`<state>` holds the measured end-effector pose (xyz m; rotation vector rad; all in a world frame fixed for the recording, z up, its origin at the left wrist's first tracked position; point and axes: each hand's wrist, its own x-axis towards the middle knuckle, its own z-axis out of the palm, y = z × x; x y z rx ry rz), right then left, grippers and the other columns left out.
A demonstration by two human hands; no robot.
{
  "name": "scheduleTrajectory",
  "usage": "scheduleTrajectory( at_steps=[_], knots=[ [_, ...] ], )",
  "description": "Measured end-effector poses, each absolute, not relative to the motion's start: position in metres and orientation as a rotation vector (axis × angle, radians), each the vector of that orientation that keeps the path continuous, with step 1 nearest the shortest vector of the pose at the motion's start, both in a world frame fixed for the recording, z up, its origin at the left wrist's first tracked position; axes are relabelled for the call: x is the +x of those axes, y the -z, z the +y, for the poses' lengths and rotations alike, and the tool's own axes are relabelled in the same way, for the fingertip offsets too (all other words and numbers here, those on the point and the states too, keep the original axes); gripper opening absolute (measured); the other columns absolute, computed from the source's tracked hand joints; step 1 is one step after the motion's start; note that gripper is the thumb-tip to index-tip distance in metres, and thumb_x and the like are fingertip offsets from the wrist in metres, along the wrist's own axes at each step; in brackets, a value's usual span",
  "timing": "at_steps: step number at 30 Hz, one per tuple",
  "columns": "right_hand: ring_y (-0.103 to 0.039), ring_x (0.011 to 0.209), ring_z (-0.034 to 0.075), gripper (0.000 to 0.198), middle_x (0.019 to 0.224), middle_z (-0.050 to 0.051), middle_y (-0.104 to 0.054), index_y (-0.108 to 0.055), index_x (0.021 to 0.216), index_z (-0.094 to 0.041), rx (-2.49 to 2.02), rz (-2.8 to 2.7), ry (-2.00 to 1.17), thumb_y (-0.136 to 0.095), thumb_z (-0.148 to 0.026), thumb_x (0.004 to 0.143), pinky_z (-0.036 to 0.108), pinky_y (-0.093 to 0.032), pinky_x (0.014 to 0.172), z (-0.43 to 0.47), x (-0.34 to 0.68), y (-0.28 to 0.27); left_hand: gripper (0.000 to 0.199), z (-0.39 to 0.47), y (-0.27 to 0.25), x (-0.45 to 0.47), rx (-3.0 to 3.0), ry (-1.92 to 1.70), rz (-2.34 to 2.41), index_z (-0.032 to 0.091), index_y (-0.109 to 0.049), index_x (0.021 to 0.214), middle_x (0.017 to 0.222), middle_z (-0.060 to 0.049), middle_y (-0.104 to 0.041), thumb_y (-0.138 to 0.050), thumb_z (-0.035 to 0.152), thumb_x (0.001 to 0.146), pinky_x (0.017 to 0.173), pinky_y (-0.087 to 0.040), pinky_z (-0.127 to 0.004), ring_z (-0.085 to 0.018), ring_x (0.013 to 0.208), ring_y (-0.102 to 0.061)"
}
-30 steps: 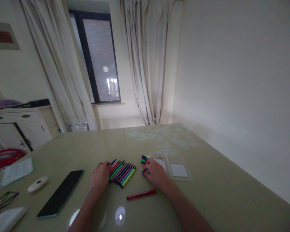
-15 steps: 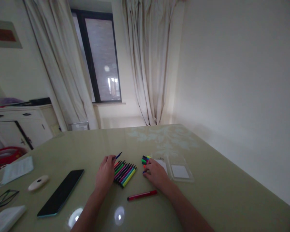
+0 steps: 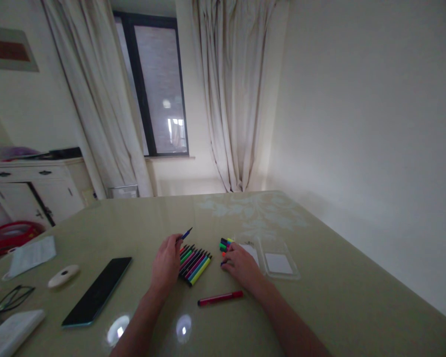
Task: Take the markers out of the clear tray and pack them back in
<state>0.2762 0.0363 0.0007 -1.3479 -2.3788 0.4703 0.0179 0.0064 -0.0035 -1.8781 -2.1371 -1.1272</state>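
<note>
My left hand [image 3: 166, 263] is closed on a blue marker [image 3: 187, 233], its bare dark tip pointing up and to the right. Just right of that hand several uncapped markers [image 3: 195, 266] lie side by side in a slanted row, tips away from me. My right hand [image 3: 241, 265] rests low over a small group of coloured marker caps [image 3: 223, 244], fingers curled. A small dark blue cap [image 3: 223, 264] shows at its thumb and fingertips. Closer to me lies a capped red marker [image 3: 220, 298], touched by neither hand.
An open clear plastic case [image 3: 295, 272] with white card inserts lies beside my right hand. To the left are a black tablet or phone [image 3: 97, 292], a white oval object [image 3: 63, 276], glasses [image 3: 13, 301], a white box [image 3: 13, 333] and a face mask [image 3: 31, 255].
The view has shifted slightly. My left hand has lifted the blue marker a little upward and to the right. My right hand stays at the caps.
</note>
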Motion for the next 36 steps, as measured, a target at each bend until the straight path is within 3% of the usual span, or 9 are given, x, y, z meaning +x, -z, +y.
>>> scheduleTrajectory(
  at_steps=[10,17,23,36],
  knots=[
    [-0.064,0.102,0.02,0.012,0.109,0.006,-0.066,-0.08,0.095,-0.022,-1.324,-2.369,-0.488,-0.071,-0.02,0.087,0.027,-0.047,0.088,0.036,0.276,-0.002,0.022,0.005,0.004,0.024,-1.962,1.125,-2.058,0.025,-0.059,0.114,0.116,-0.006,-0.069,-0.044,0.034,0.101,0.097,-0.051,-0.039,-0.026,0.109,-0.066],
    [-0.063,0.104,0.021,0.01,0.109,0.007,-0.068,-0.074,0.094,-0.019,-1.243,-2.291,-0.514,-0.066,-0.015,0.089,0.029,-0.046,0.092,0.035,0.272,-0.001,0.022,0.007,0.006,0.024,-2.065,1.335,-1.948,0.025,-0.064,0.111,0.111,-0.006,-0.068,-0.049,0.033,0.098,0.095,-0.054,-0.04,-0.025,0.105,-0.066],
    [-0.067,0.089,0.02,0.006,0.095,0.004,-0.074,-0.067,0.098,-0.021,-1.094,-1.958,-0.601,-0.063,-0.019,0.094,0.03,-0.047,0.081,0.037,0.27,-0.006,0.023,0.009,0.008,0.032,-2.273,1.502,-1.835,0.024,-0.069,0.105,0.103,-0.006,-0.07,-0.051,0.037,0.097,0.089,-0.055,-0.04,-0.024,0.097,-0.069],
    [-0.064,0.089,0.019,0.011,0.094,0.004,-0.071,-0.07,0.097,-0.02,-0.928,-1.912,-0.555,-0.066,-0.012,0.091,0.029,-0.046,0.08,0.036,0.269,-0.005,0.026,0.0,0.0,0.049,-2.533,1.439,-1.752,0.024,-0.072,0.103,0.1,-0.007,-0.072,-0.051,0.039,0.1,0.086,-0.053,-0.036,-0.024,0.096,-0.067]
  ],
)
